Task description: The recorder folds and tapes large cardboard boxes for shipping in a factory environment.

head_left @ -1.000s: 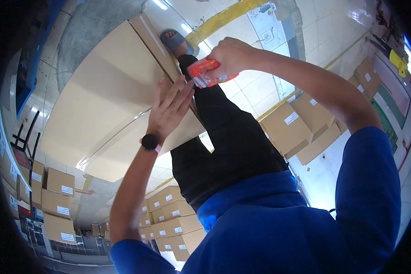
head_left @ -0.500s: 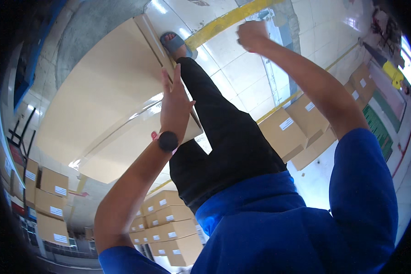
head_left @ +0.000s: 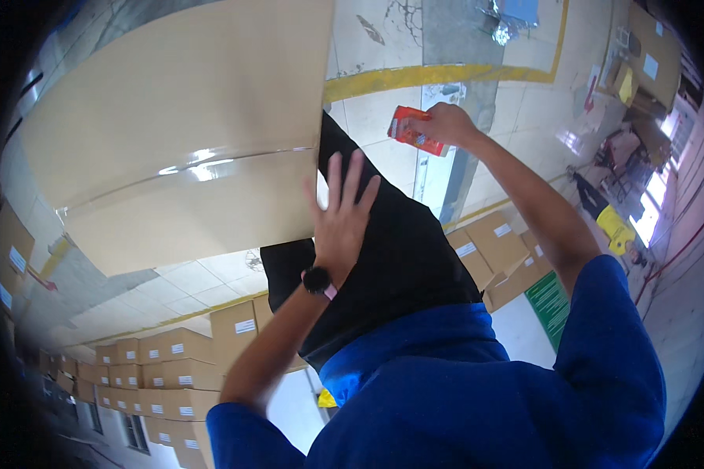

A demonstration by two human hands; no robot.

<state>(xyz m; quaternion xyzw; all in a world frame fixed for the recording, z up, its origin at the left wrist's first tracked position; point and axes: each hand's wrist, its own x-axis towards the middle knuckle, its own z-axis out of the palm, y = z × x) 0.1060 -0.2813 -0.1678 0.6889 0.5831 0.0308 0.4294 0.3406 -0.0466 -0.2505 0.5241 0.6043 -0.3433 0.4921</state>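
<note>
A large brown cardboard box [head_left: 180, 94] fills the left side, a shiny strip of clear tape [head_left: 235, 158] running across its face. My left hand [head_left: 341, 223] has its fingers spread, beside the box's right edge and in front of my dark trousers; whether it touches the box I cannot tell. To the right, over the floor, my right hand [head_left: 451, 125] is closed on an orange-red boxy thing [head_left: 417, 133] with print on it, whose exact kind does not show.
Stacks of labelled cartons [head_left: 160, 367] stand at the lower left, with more cartons [head_left: 489, 246] right of my legs. A yellow floor line [head_left: 438, 76] crosses beyond my right hand. A person in a yellow top [head_left: 616, 230] is far right, near a green board [head_left: 547, 309].
My left hand has gone from lying along the box's edge to spread fingers lower and right. My right hand has come lower, and the orange-red thing now shows. The view has shifted.
</note>
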